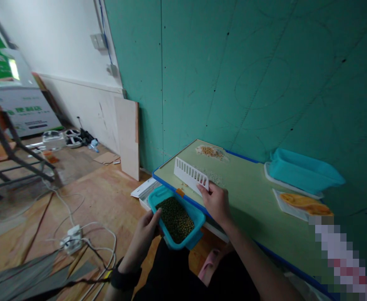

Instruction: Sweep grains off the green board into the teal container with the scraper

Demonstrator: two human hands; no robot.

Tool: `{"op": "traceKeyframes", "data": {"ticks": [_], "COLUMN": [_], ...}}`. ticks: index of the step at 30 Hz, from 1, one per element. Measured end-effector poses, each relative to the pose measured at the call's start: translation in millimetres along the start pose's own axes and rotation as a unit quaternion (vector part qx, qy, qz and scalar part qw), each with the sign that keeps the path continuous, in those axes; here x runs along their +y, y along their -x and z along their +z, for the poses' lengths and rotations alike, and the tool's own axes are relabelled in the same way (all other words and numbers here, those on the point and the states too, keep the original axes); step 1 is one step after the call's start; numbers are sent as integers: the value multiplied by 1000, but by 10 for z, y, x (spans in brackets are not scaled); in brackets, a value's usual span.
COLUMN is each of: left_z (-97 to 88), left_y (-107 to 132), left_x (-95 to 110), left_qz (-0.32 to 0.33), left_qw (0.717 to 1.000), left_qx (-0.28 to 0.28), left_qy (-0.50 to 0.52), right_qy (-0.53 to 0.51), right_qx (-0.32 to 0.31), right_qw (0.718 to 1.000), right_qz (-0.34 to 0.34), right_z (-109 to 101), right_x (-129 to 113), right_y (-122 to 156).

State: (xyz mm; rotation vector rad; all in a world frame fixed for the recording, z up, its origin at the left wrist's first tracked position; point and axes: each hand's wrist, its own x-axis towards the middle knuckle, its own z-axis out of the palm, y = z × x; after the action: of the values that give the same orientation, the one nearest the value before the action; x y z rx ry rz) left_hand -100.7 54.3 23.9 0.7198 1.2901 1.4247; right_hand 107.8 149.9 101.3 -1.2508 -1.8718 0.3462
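My left hand grips the near-left rim of a turquoise plastic container, held just below the table's edge. Inside lie green beans and, toward the right end, yellowish beans. My right hand is closed on the right end of a white slotted plastic strip, its slots facing up, over the table's near edge. A few loose bits lie on the tabletop by the strip. Farther back is a small heap of tan beans, with a patch of pale grains in front of it.
The light green table has a blue edge and stands against a green wall. On its right are a turquoise bin on a white lid and an orange-yellow cloth. A power strip with cables lies on the floor, left; a chair stands beyond.
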Motion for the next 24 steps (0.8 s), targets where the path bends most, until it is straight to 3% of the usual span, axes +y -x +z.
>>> {"op": "traceKeyframes", "data": {"ticks": [11, 24], "left_z": [-32, -6], "left_y": [-25, 11], "left_x": [-2, 44], "left_qz": [-6, -12], "left_qw": [1000, 1000], "left_qx": [-2, -4], "left_qy": [-30, -26], "right_qy": [7, -59], "right_qx": [10, -7], "right_qw": [999, 997], "right_qz": [-30, -41], "right_z": [110, 147], "right_x": [-13, -47], "right_y": [-58, -40]}}
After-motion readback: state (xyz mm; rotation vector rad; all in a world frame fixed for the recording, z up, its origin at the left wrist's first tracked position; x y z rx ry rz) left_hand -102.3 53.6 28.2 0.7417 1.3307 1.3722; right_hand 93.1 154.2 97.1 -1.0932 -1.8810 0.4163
